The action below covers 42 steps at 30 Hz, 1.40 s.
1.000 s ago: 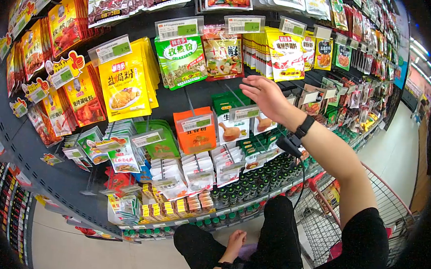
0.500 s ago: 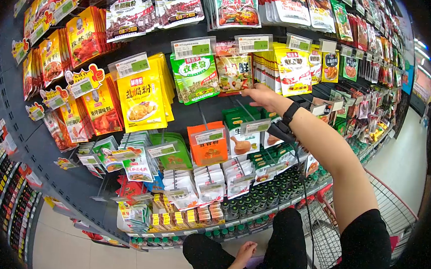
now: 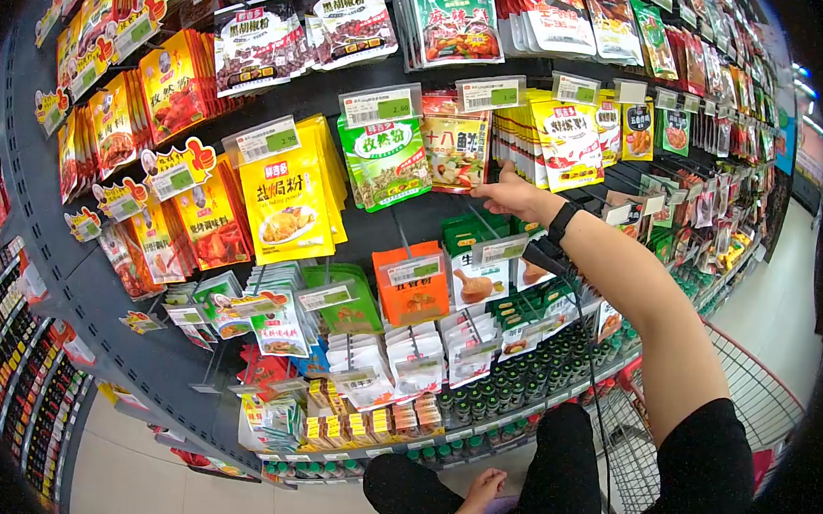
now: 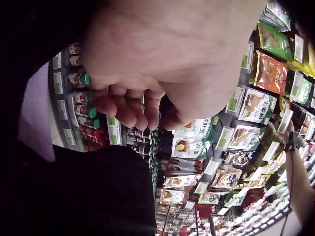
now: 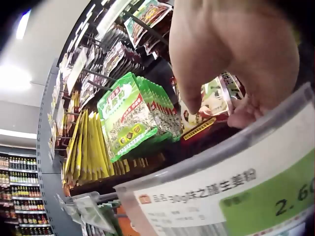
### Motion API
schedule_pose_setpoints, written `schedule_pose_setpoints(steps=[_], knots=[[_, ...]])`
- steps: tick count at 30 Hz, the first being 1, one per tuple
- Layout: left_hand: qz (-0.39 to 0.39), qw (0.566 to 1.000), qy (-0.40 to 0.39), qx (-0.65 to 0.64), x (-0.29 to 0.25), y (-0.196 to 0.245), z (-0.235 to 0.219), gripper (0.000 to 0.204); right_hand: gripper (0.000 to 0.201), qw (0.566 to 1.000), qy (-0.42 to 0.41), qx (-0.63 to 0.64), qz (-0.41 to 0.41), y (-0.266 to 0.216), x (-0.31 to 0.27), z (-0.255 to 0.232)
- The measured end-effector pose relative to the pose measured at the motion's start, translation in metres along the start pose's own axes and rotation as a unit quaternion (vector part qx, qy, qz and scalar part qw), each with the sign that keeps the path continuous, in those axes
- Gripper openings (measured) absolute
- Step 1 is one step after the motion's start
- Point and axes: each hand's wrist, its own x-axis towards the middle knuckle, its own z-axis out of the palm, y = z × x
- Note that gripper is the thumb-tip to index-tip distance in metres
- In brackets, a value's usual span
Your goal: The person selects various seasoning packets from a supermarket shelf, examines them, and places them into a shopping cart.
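Observation:
My right hand (image 3: 520, 200) reaches up to the shelf and pinches the lower right corner of a red seasoning packet (image 3: 453, 148) hanging on its hook. In the right wrist view, the thumb and fingers of that hand (image 5: 231, 49) lie on both sides of the packet (image 5: 215, 102), partly covering it. A green cumin powder packet (image 3: 381, 161) hangs just left of it, and yellow packets (image 3: 562, 139) hang on the right. Low by my knees, my left hand (image 3: 483, 492) rests with loosely curled fingers and holds nothing.
Price tags (image 3: 380, 107) stick out ahead of the hooks; one large tag (image 5: 221, 196) crosses close below the right hand. Green and white packets (image 3: 475, 266) hang underneath. Rows of small bottles (image 3: 517, 381) stand lower down. A wire shopping cart (image 3: 748, 381) is at my right.
My right hand has gone from raised beside the red packet, fingers extended, down to its lower corner and now pinches it. The shelf has shifted right and down in view. The left hand stays low.

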Motion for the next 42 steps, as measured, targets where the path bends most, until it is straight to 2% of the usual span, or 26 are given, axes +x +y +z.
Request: schedule_pose_setpoints(steps=[2, 4, 7, 11, 15, 17, 21, 23, 24, 25, 29, 31, 34, 35, 36, 37, 39, 41, 42], knots=[[0.004, 1.000, 0.003, 0.013, -0.014, 0.017, 0.006, 0.018, 0.054, 1.000, -0.011, -0.004, -0.013, -0.002, 0.002, 0.001], [-0.007, 1.000, 0.004, -0.007, -0.006, 0.008, 0.003, 0.018, 0.047, 0.998, -0.054, -0.004, -0.019, -0.003, 0.008, 0.001], [-0.005, 1.000, 0.007, -0.003, -0.006, 0.006, 0.001, 0.018, 0.039, 0.999, -0.034, -0.003, -0.034, -0.007, 0.001, 0.007], [0.001, 1.000, 0.010, 0.006, -0.018, 0.020, 0.004, 0.018, 0.030, 0.996, -0.026, 0.072, -0.048, -0.011, -0.015, 0.008], [0.015, 1.000, 0.021, 0.003, -0.025, 0.028, 0.008, 0.017, 0.022, 0.978, -0.057, 0.183, -0.087, -0.011, -0.047, -0.006], [0.001, 0.999, 0.033, -0.001, -0.029, 0.030, 0.010, 0.017, 0.021, 0.978, -0.038, 0.178, -0.099, -0.014, -0.068, -0.010], [0.010, 1.000, 0.019, 0.019, -0.006, 0.002, 0.003, 0.016, 0.015, 0.970, -0.032, 0.221, -0.098, -0.006, -0.108, -0.016], [0.012, 0.998, 0.045, 0.045, -0.024, 0.026, 0.017, 0.015, 0.019, 0.957, -0.025, 0.261, -0.122, -0.005, -0.131, -0.014], [0.011, 0.998, 0.048, 0.032, -0.020, 0.019, 0.015, 0.014, 0.017, 0.955, -0.031, 0.265, -0.128, 0.003, -0.135, -0.017], [0.021, 0.998, 0.049, 0.028, -0.023, 0.021, 0.015, 0.013, 0.016, 0.964, -0.029, 0.249, -0.092, 0.008, -0.145, -0.023], [0.072, 0.993, 0.088, 0.018, -0.031, 0.026, 0.012, 0.010, 0.020, 0.954, -0.082, 0.267, -0.106, 0.036, -0.180, -0.026], [0.117, 0.987, 0.111, -0.021, -0.046, 0.039, 0.015, 0.005, 0.022, 0.957, -0.084, 0.267, -0.076, 0.058, -0.198, -0.026], [0.224, 0.960, 0.164, -0.027, -0.065, 0.068, 0.016, 0.006, 0.025, 0.964, -0.112, 0.153, -0.187, 0.086, -0.230, -0.023], [0.307, 0.937, 0.159, -0.044, -0.074, 0.081, 0.016, 0.014, 0.027, 0.961, -0.122, 0.114, -0.220, 0.095, -0.239, -0.022], [0.365, 0.915, 0.151, -0.082, -0.087, 0.103, 0.023, 0.032, 0.026, 0.951, -0.132, -0.018, -0.280, 0.105, -0.247, -0.024], [0.388, 0.908, 0.153, -0.040, -0.095, 0.119, 0.024, 0.068, 0.026, 0.921, -0.140, -0.148, -0.332, 0.115, -0.255, -0.025], [0.460, 0.878, 0.135, -0.007, -0.114, 0.157, 0.042, 0.092, 0.026, 0.904, -0.231, -0.220, -0.285, 0.128, -0.285, -0.005], [0.414, 0.907, 0.023, -0.074, -0.127, 0.177, 0.067, 0.129, 0.025, 0.837, -0.295, -0.260, -0.382, 0.165, -0.307, 0.021], [0.331, 0.937, -0.022, -0.112, -0.128, 0.175, 0.075, 0.141, 0.021, 0.803, -0.272, -0.287, -0.447, 0.182, -0.321, 0.036]])
